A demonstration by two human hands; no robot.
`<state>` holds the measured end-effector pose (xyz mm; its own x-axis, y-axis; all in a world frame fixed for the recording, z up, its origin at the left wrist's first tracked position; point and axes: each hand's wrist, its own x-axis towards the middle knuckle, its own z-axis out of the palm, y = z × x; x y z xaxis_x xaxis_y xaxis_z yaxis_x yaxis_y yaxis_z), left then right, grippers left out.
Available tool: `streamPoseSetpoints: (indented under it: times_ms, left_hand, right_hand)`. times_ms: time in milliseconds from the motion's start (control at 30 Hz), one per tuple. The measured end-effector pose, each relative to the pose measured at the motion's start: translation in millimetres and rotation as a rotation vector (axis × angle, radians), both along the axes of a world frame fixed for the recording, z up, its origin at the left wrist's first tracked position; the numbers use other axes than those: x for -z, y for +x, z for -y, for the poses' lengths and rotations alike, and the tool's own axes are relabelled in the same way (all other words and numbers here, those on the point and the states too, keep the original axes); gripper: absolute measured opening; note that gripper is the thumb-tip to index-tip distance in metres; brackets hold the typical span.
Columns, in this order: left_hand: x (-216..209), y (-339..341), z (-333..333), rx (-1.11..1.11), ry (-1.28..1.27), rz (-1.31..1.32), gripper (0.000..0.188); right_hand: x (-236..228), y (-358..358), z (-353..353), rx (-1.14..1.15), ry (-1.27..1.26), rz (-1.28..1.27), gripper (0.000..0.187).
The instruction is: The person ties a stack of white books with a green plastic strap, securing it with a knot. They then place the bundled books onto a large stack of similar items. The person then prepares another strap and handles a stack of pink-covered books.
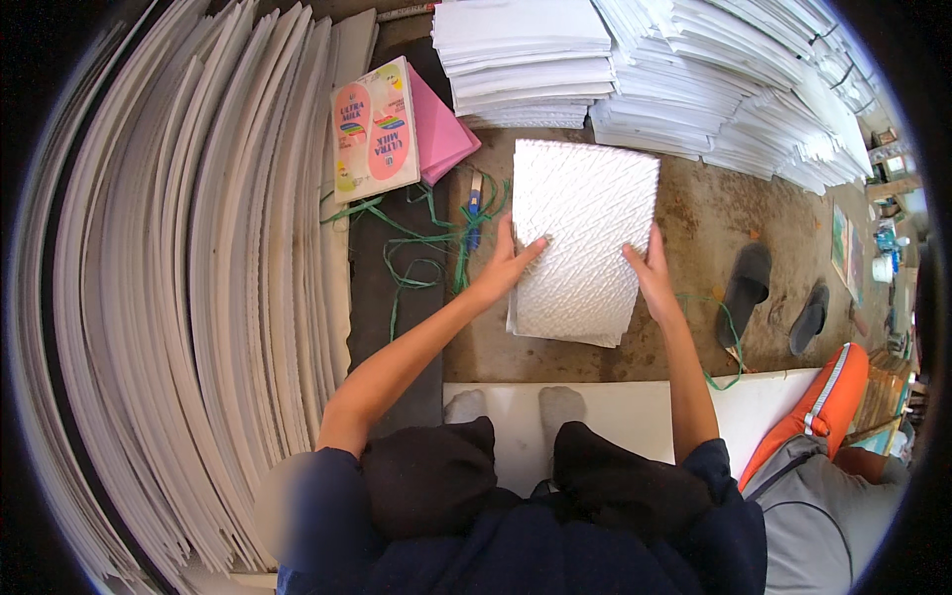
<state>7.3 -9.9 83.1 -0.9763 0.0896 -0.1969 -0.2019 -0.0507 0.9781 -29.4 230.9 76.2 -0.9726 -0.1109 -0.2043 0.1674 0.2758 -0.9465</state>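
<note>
A stack of silvery white sheets [585, 223] with an embossed slanting pattern is in front of me, in the middle of the head view. At its left edge, my left hand [506, 266] grips it with the thumb on top. My right hand [651, 280] holds the opposite edge the same way, its thumb lying on the upper sheet. Both hands are closed on the stack, and fingers beneath it are partly hidden. Whether the stack rests on the floor or is lifted, I cannot tell.
Tall stacked boards [218, 248] fill the left side. Piles of white sheets [526, 50] stand at the back. A printed card pack [372, 134], pink sheets [441, 129], green twine [407, 241], a blue cutter [475, 208] and dark sandals [746, 288] lie around. Another person's orange sleeve [815, 407] appears at right.
</note>
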Motion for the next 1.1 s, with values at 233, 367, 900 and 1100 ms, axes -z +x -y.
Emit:
streamPoseSetpoints:
  times_ms: [233,367,900,1100]
  left_hand:
    - [-26.6,-17.7,-2.0,0.027,-0.024,-0.341,0.07]
    - [4.0,-7.8,-7.8,-0.017,-0.222,-0.436,0.08]
    - [78.2,-4.3,6.3,0.179,-0.439,0.002,0.065]
    - [15.6,-135.1,96.5,-0.563,-0.608,-0.526,0.046]
  right_hand:
    - [-45.6,-1.1,0.2,-0.028,-0.275,-0.283,0.064]
    - [-2.8,10.9,2.9,-0.032,-0.056,-0.34,0.066]
    - [54.1,16.7,-24.7,0.084,0.371,-0.025,0.07]
    - [57.5,-9.8,-37.2,0.172,0.402,-0.159,0.069]
